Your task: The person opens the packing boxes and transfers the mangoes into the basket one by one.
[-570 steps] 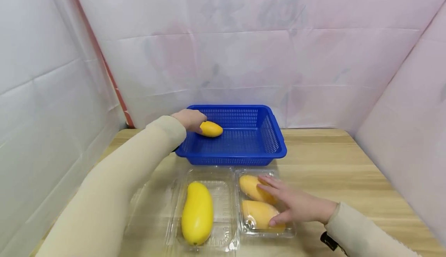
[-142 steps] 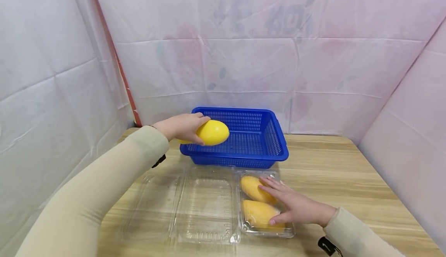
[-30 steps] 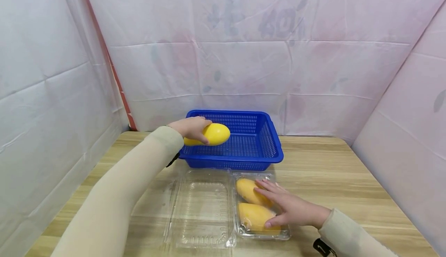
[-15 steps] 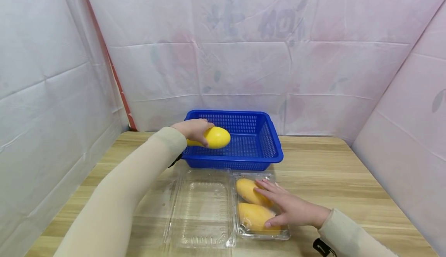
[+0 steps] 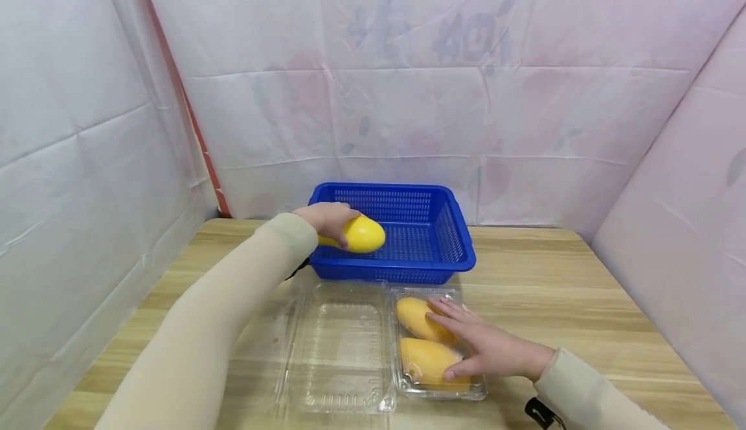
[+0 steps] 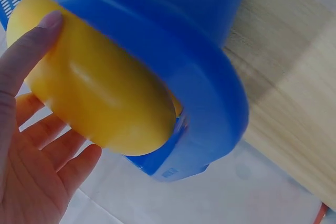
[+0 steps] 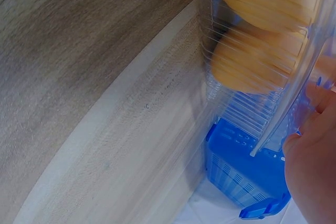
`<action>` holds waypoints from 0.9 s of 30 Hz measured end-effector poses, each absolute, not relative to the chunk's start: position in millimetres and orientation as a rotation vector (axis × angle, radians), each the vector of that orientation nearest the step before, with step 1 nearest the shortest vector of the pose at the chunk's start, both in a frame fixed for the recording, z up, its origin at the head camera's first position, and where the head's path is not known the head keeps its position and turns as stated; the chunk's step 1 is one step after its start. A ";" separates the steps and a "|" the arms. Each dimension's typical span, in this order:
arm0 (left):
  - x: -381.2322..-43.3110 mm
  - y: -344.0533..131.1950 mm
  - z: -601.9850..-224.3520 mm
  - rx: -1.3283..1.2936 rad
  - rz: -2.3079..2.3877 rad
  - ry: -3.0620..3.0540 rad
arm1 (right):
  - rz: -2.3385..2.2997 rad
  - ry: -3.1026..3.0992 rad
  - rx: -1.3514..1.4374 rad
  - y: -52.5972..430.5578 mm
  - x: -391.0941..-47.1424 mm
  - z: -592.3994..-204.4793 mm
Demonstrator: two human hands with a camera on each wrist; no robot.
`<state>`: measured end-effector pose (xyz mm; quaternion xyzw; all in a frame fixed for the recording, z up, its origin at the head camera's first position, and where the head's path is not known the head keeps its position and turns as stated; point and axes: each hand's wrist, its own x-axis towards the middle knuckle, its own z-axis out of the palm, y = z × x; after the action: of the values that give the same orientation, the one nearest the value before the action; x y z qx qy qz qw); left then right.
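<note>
Toward the worktop's (image 5: 553, 274) near edge, the right hand (image 5: 495, 346) is resting, fingers spread, on a clear box (image 5: 434, 394) containing two orange fruits (image 5: 430, 360); an open clear tray (image 5: 344, 352) is lying alongside. Toward the far edge, a yellow fruit (image 5: 367, 234) is occupying the blue basket's (image 5: 396, 273) left end, probably firm, light and slick, best held around its middle. The left hand (image 5: 331, 219) is gripping it from above, thumb opposing fingers.
</note>
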<state>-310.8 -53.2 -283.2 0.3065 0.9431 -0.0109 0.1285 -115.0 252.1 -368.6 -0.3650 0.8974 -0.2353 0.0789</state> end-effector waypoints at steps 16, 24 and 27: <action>-314.6 -43.4 -296.8 0.814 -0.084 2.715 | -0.719 2.682 -1.093 255.0 -112.6 -365.2; -315.6 -41.2 -302.9 0.784 -0.084 2.703 | -0.732 2.671 -1.093 253.8 -111.7 -364.6; -315.8 -40.6 -304.0 0.793 -0.095 2.704 | -0.745 2.661 -1.085 253.5 -111.6 -364.2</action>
<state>-315.8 -40.6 -304.0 0.2775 0.9467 -0.0331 0.1603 -111.6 253.5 -364.2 -0.3641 0.8931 -0.2499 0.0862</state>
